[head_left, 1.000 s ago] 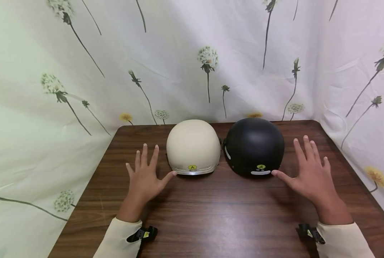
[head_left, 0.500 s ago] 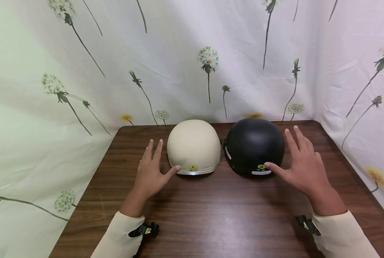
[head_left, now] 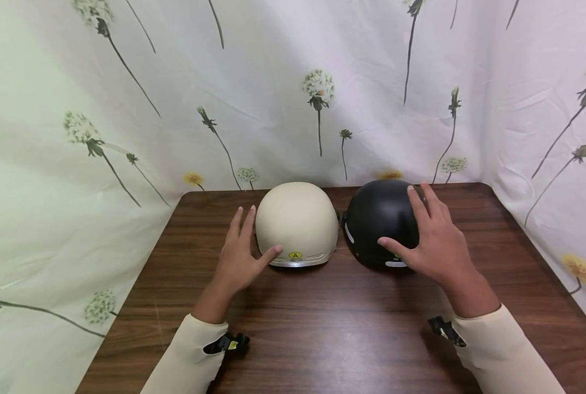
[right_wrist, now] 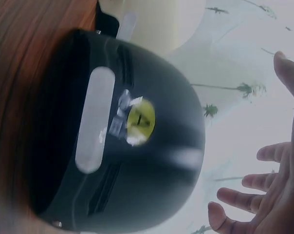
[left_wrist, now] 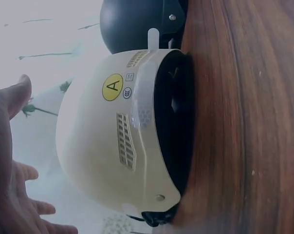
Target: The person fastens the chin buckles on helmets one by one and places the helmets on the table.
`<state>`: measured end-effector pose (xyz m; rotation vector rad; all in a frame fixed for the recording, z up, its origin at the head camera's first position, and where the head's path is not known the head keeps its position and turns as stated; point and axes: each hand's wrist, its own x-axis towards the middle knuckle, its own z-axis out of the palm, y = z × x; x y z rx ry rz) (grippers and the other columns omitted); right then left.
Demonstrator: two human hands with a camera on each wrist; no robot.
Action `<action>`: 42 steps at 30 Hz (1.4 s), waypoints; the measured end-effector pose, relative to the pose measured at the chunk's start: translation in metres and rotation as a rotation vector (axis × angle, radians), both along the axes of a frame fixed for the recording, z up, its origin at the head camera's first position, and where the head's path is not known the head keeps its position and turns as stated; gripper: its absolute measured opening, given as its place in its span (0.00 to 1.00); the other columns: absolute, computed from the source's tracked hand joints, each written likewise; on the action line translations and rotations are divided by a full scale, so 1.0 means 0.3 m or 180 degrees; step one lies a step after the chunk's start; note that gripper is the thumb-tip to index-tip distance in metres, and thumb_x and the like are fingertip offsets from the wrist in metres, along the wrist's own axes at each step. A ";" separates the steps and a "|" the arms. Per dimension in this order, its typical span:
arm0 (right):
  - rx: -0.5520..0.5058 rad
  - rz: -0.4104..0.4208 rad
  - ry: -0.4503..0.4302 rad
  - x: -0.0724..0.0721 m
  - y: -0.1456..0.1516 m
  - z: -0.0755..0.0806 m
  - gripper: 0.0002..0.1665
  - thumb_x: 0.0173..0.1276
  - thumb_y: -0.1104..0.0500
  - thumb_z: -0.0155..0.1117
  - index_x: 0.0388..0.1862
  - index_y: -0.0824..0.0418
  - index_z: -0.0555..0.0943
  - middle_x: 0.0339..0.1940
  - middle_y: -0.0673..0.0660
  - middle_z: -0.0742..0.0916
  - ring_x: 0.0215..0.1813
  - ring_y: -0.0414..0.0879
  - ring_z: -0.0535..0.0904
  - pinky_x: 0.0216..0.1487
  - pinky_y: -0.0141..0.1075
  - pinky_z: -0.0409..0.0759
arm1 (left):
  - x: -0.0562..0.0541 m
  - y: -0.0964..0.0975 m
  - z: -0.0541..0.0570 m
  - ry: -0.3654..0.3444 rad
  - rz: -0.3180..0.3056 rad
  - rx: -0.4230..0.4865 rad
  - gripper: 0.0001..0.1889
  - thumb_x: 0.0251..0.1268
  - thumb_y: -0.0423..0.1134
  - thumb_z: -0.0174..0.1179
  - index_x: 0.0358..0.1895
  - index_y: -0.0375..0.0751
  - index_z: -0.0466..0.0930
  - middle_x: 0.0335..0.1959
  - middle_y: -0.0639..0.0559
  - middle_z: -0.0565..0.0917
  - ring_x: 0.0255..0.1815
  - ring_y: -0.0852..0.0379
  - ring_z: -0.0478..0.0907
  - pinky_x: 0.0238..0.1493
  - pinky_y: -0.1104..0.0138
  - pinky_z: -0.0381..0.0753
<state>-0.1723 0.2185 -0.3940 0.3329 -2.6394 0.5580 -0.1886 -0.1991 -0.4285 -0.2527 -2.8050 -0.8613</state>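
Observation:
Two helmets sit side by side on the table, dome up. The cream helmet has a yellow "A" sticker and vent slots, seen closely in the left wrist view. To its right is the black helmet, with a like sticker and a pale reflective strip. My left hand is at the cream helmet's left side, fingers spread and thumb overlapping its lower front. In front of the black helmet's right side, my right hand spreads its fingers, hiding part of the dome. A gap shows between each hand and its helmet in the wrist views.
The brown wood-grain table reaches back to a white curtain printed with dandelions. Another curtain side hangs along the right. Black straps with small devices sit at both wrists, over cream sleeves.
Both hands have moved inward toward the helmets, the right one farther, so it now overlaps the black helmet. Left fingertips have come closer to the cream helmet. The helmets have stayed in place.

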 end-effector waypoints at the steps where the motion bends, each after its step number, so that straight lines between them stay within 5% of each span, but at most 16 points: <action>1: -0.0022 0.0027 0.0008 -0.001 -0.011 0.002 0.70 0.63 0.30 0.78 0.93 0.53 0.53 0.93 0.62 0.57 0.84 0.73 0.63 0.46 0.75 0.82 | -0.003 0.003 0.000 0.0013 0.0000 -0.0007 0.57 0.70 0.68 0.68 0.92 0.61 0.41 0.93 0.39 0.42 0.89 0.24 0.51 0.70 0.19 0.66; 9: -0.0097 0.0341 0.0051 -0.035 -0.105 0.007 0.68 0.64 0.32 0.79 0.93 0.52 0.54 0.93 0.62 0.58 0.83 0.75 0.66 0.58 0.78 0.79 | -0.023 0.023 0.017 0.0103 -0.0065 0.0116 0.56 0.70 0.67 0.68 0.92 0.64 0.42 0.93 0.41 0.43 0.90 0.25 0.51 0.72 0.23 0.68; 19: -0.0357 0.0703 -0.0137 -0.060 -0.236 -0.017 0.68 0.66 0.34 0.80 0.93 0.51 0.53 0.93 0.60 0.56 0.87 0.67 0.64 0.63 0.67 0.83 | -0.047 0.047 0.020 0.0071 -0.0147 0.0384 0.57 0.67 0.64 0.72 0.92 0.57 0.48 0.93 0.39 0.44 0.89 0.26 0.52 0.77 0.27 0.66; 29: -0.0685 0.0824 -0.0487 -0.095 -0.326 -0.050 0.67 0.67 0.32 0.78 0.93 0.50 0.52 0.94 0.58 0.54 0.90 0.63 0.59 0.75 0.67 0.75 | -0.083 0.046 -0.016 0.0120 -0.0169 0.0435 0.56 0.67 0.61 0.73 0.91 0.54 0.50 0.92 0.36 0.46 0.89 0.26 0.54 0.78 0.28 0.65; 42: -0.0913 0.0798 -0.0836 -0.159 -0.405 -0.097 0.66 0.69 0.28 0.73 0.93 0.53 0.53 0.94 0.60 0.54 0.89 0.65 0.61 0.79 0.67 0.71 | -0.114 0.036 -0.048 0.0111 -0.0224 0.0631 0.56 0.67 0.59 0.73 0.92 0.55 0.49 0.91 0.35 0.47 0.89 0.27 0.55 0.80 0.29 0.63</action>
